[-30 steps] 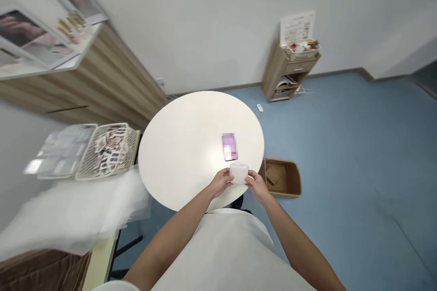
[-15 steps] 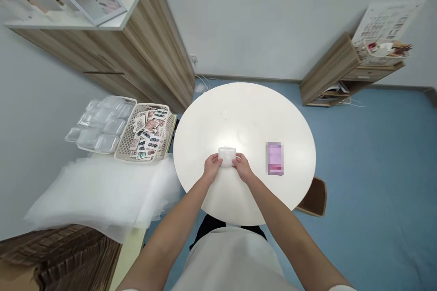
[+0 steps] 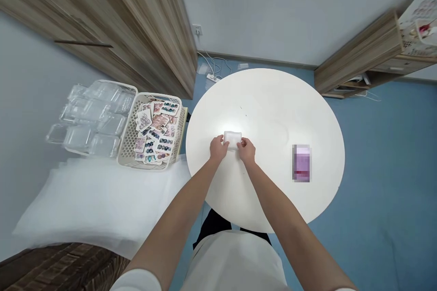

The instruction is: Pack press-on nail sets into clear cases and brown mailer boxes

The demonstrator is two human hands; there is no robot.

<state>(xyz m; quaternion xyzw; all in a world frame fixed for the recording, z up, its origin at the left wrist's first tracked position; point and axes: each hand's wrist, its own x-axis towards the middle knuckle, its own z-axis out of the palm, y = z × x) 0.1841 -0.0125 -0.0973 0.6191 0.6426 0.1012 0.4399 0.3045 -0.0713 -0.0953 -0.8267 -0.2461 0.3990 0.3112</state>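
Note:
Between my hands, over the round white table [image 3: 259, 191], is a small white rectangular packet [image 3: 232, 139] that looks wrapped in translucent foam sheet. My left hand [image 3: 218, 148] grips its left end, thumb on the near side. At the right end, my right hand [image 3: 246, 150] pinches it in the same way. What is inside the wrapping cannot be made out. To the right on the table lies a blurred pink and purple item [image 3: 302, 163], apart from both hands.
Left of the table, a white basket [image 3: 127, 148] holds many cards of press-on nails [image 3: 159, 134]. Beside it, another basket holds clear plastic boxes [image 3: 99, 111]. White foam sheets [image 3: 95, 200] are stacked in front. A wooden cabinet [image 3: 146, 22] and a power strip [image 3: 213, 77] stand beyond.
The camera view has tilted down and shifted left. Both hands still hold the packet, which now shows more of its flat top face.

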